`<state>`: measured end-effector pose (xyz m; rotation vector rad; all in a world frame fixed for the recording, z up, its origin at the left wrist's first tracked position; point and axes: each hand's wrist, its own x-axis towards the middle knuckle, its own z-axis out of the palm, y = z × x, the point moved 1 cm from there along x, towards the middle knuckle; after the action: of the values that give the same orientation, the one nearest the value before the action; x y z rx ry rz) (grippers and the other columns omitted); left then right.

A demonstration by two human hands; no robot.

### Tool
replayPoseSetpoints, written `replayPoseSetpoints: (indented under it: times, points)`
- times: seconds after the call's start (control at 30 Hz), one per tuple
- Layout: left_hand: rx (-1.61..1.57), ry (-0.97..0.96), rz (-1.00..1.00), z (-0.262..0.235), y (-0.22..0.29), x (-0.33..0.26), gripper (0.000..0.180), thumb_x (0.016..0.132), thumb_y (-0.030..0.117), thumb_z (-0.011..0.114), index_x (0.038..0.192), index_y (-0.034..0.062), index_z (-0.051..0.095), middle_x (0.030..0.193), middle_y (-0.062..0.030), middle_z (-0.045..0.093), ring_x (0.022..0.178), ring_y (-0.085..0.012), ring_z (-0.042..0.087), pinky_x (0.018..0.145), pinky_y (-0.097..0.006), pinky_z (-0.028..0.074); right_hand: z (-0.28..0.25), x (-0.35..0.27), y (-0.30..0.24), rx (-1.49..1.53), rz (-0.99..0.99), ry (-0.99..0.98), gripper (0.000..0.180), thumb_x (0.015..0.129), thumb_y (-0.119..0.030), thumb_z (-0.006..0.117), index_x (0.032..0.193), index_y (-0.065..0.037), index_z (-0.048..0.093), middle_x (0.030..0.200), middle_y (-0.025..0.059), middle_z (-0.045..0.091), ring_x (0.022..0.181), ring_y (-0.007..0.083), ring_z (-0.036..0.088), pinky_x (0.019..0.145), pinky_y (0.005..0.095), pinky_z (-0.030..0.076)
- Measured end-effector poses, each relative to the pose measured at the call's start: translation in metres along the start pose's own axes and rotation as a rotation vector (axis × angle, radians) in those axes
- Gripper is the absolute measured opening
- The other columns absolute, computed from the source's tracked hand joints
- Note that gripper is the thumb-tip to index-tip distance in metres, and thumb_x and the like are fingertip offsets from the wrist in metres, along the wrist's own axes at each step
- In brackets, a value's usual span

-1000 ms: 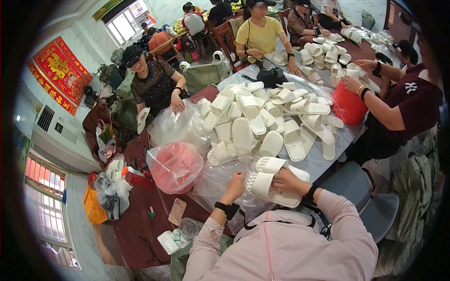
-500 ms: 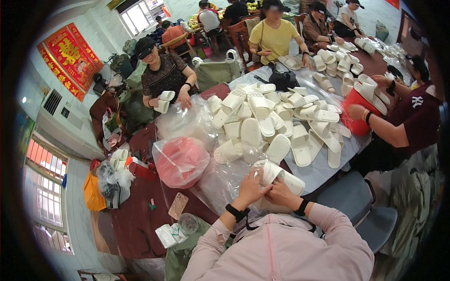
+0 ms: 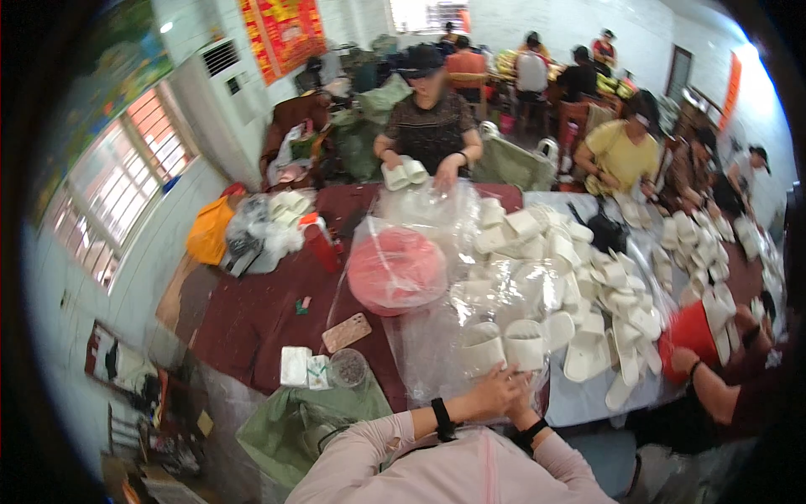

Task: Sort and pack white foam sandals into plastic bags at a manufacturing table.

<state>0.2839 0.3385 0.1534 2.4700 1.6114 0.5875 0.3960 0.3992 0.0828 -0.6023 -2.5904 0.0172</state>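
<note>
Two white slippers [image 3: 504, 344] lie side by side on clear plastic sheeting just beyond my hands, their straps up. My left hand [image 3: 494, 395] is at their near ends, its back turned up. Against it rests my right hand [image 3: 522, 398], the two meeting in front of the pair. Motion smears the fingers of both, so I cannot tell whether either grips a slipper or the plastic. A pile of white slippers [image 3: 617, 311] spreads to the right of and beyond the pair.
A pink plastic-wrapped bundle [image 3: 397, 270] stands left of the pair. A phone [image 3: 347, 333], a clear round tub [image 3: 348, 368] and white packets [image 3: 295, 366] lie at the near left. Across the table a person [image 3: 428, 126] handles slippers; a red basket [image 3: 695, 340] is at right.
My view has swung left. The slippers that were raised in my hands now lie side by side on the plastic, and my hands have come together at their near ends.
</note>
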Motion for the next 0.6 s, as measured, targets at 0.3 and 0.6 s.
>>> replayPoseSetpoints:
  times: [0.3, 0.6]
  points:
    - [-0.19, 0.171, 0.106, -0.02, 0.015, -0.038, 0.052, 0.082, 0.036, 0.053, 0.127, 0.0107, 0.043, 0.137, -0.0168, 0.03, 0.128, -0.0348, 0.025, 0.105, -0.049, 0.016, 0.006, -0.006, -0.025, 0.353, -0.291, -0.13, 0.043, 0.074, -0.023, 0.054, 0.114, -0.008, 0.049, 0.104, 0.0194, 0.054, 0.101, 0.0403, 0.046, 0.087, 0.0546, 0.028]
    - [-0.698, 0.966, -0.723, -0.049, -0.028, -0.069, 0.075, 0.081, 0.027, 0.062, 0.135, 0.0013, 0.016, 0.131, -0.0158, 0.036, 0.116, -0.0292, 0.04, 0.094, -0.041, 0.037, 0.017, 0.045, -0.053, 0.468, -0.021, -0.087, 0.044, 0.074, -0.024, 0.055, 0.115, -0.008, 0.048, 0.104, 0.0191, 0.054, 0.101, 0.0402, 0.046, 0.087, 0.0549, 0.027]
